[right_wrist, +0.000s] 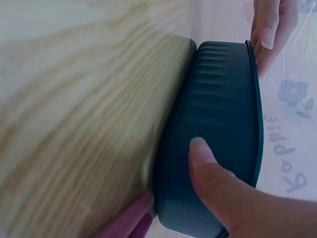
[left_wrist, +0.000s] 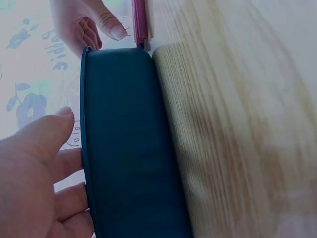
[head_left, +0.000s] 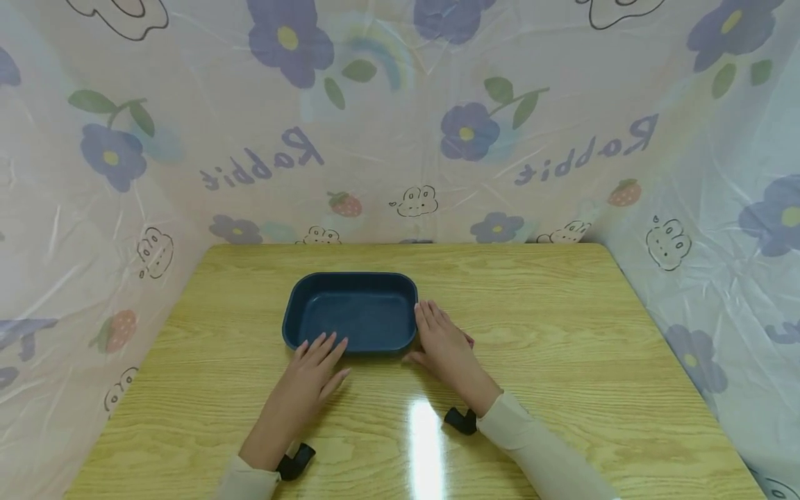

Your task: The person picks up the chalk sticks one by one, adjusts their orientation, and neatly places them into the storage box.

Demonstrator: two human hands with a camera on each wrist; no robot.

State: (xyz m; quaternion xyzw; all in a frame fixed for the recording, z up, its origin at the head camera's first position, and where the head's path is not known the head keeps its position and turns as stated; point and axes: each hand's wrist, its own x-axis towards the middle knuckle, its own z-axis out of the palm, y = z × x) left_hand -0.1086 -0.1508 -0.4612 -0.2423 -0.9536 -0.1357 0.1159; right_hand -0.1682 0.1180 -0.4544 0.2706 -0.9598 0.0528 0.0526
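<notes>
A dark blue rectangular baking dish (head_left: 356, 316), with nothing in it, sits on the wooden table. My left hand (head_left: 306, 378) reaches to its near left corner, fingers stretched out and fingertips at the rim. At the right end is my right hand (head_left: 446, 347), its straight fingers along the rim. In the right wrist view the thumb (right_wrist: 213, 171) lies over the dish's near side wall. A flat pinkish-red thing (head_left: 470, 340) is mostly hidden under the right hand, beside the dish. Its thin edge (left_wrist: 140, 22) shows in the left wrist view; its kind cannot be made out.
The wood-grain table (head_left: 562, 375) runs back to a patterned curtain (head_left: 387, 125) that hangs behind it and along both sides. Black wrist-worn pieces show at the left wrist (head_left: 296, 462) and the right wrist (head_left: 461, 421). A bright light reflection lies on the table near the front.
</notes>
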